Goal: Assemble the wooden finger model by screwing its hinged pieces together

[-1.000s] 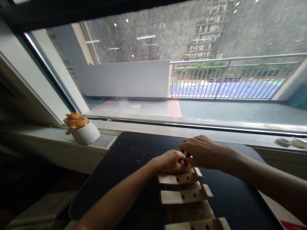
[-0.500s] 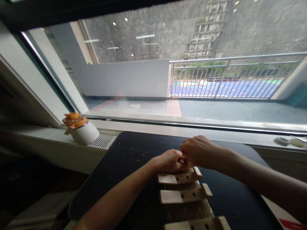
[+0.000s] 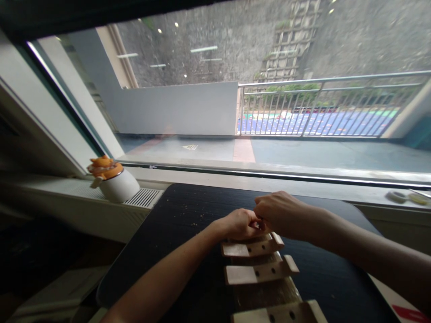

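Note:
A long wooden strip (image 3: 267,294) runs away from me on the dark table, with several pale curved wooden pieces fixed across it. Each visible crosspiece (image 3: 240,274) has two dark holes. My left hand (image 3: 240,223) is closed at the strip's far end, its fingers curled. Right beside it, my right hand (image 3: 278,208) is closed too, the fingertips bent down and meeting the left hand. Whatever is pinched between them is hidden by the fingers. The nearest crosspiece (image 3: 254,316) is cut off by the lower edge of the view.
Small crumbs or shavings lie on the black table (image 3: 188,251), left of the hands. A white pot with an orange lid (image 3: 117,185) stands on the sill's vent at left. Rolls of tape (image 3: 397,197) sit on the sill at right. A large window is ahead.
Both hands stay together at the far end of the strip. My right hand has shifted very slightly to the right; the view has tilted a touch.

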`<action>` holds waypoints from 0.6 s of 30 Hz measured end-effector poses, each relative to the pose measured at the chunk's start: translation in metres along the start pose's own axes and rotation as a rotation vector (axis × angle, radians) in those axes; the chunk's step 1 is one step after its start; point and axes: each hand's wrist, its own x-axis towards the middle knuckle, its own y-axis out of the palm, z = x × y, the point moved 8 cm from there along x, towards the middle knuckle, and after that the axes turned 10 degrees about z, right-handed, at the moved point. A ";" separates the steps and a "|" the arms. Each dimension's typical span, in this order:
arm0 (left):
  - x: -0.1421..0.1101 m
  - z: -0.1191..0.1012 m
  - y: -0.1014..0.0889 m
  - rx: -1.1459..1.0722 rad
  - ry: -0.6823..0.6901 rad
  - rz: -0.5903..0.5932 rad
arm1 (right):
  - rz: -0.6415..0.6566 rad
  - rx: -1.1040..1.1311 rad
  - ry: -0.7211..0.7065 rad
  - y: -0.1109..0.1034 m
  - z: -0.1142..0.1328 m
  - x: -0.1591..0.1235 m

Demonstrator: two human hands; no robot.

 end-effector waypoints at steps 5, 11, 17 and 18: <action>0.001 -0.001 0.000 0.012 0.028 0.001 | -0.017 0.012 0.025 -0.002 -0.001 -0.001; 0.001 0.000 0.001 0.024 0.025 0.009 | -0.011 0.047 -0.003 -0.006 0.000 -0.009; 0.002 0.002 0.004 0.027 0.015 0.002 | 0.001 0.002 0.004 -0.006 0.002 -0.008; 0.003 0.002 0.004 0.031 0.019 0.001 | -0.007 -0.006 0.013 -0.005 0.001 -0.006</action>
